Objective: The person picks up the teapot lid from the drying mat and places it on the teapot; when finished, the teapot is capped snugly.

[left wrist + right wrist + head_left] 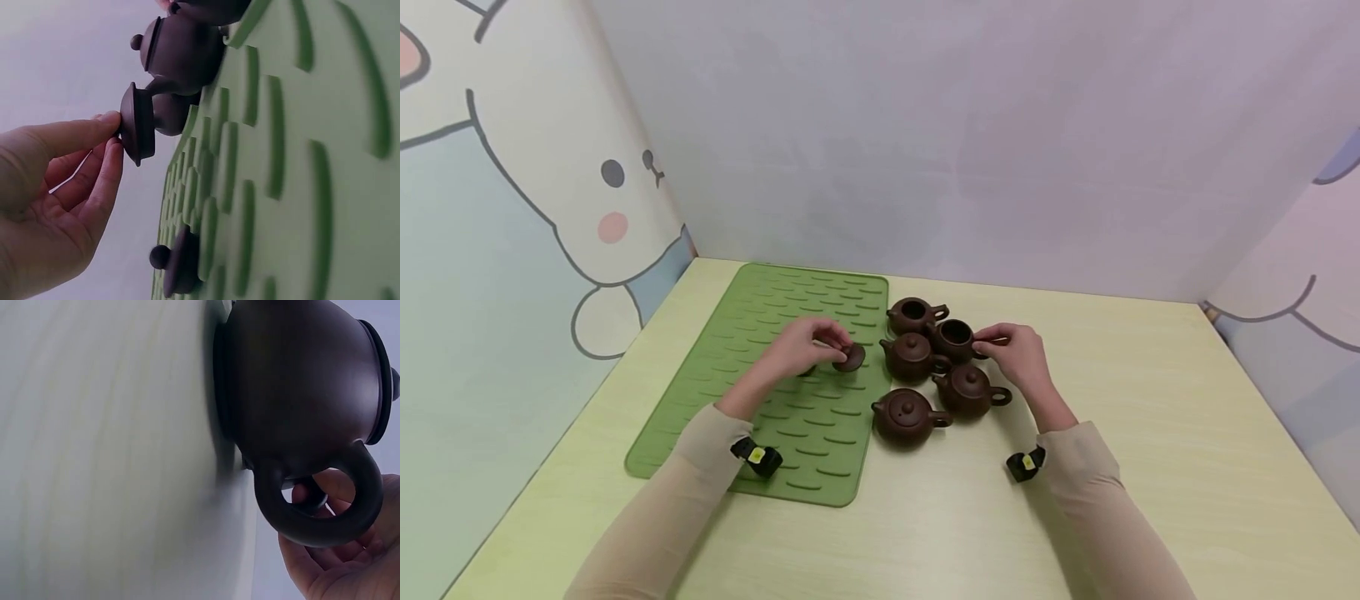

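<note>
My left hand (797, 348) pinches a dark brown teapot lid (137, 124) by its knob, holding it above the green mat's right part. A second lid (182, 262) lies knob up on the mat, mostly hidden by the left hand in the head view. My right hand (1018, 358) pinches the handle of a lidless teapot (953, 350). Behind that one stands another lidless teapot (912, 317). Three lidded teapots stand nearer: one (910, 358) beside the mat's edge, one (967, 392) close to my right hand, and one (905, 419) at the front.
A ribbed green mat (782, 454) covers the left half of the pale wooden table (1165, 400). The teapots cluster along its right edge, close together. A plain curtain-like wall (925, 150) rises behind, with cartoon-printed panels (512, 292) at the sides.
</note>
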Demonstrator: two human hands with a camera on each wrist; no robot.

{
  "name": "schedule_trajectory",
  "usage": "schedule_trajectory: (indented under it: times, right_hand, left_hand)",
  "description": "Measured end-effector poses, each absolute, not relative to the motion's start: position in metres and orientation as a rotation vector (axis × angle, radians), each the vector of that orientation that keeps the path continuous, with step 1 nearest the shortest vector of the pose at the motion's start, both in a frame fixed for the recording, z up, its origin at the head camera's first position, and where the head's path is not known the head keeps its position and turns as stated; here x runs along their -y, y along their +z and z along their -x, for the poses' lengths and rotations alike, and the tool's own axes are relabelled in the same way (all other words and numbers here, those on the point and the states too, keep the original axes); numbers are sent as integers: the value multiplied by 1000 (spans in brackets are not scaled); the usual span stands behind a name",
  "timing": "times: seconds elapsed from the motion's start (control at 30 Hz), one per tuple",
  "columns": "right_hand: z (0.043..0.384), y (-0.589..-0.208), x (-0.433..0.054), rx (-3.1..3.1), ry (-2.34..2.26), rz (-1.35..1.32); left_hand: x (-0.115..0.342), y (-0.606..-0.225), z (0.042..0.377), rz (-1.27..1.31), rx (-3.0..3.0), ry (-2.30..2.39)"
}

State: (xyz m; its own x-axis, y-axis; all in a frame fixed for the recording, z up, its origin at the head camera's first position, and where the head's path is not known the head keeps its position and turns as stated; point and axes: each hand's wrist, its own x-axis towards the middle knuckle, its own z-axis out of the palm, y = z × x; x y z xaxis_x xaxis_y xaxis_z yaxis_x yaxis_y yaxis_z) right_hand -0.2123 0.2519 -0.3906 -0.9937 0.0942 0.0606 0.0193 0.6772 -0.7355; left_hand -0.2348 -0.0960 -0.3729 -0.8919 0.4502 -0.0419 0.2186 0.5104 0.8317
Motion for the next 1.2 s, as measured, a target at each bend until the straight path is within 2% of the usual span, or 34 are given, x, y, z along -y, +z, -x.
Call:
schedule_trajectory:
  times: [0.5, 1.2]
  right_hand:
    - [214, -390, -251, 2778, 1186, 107]
    - [214, -392, -252, 2763, 1178, 98]
  left_hand:
    - [54, -342, 249, -692, -2561, 1277]
    - [-16, -336, 268, -774, -2536, 1297]
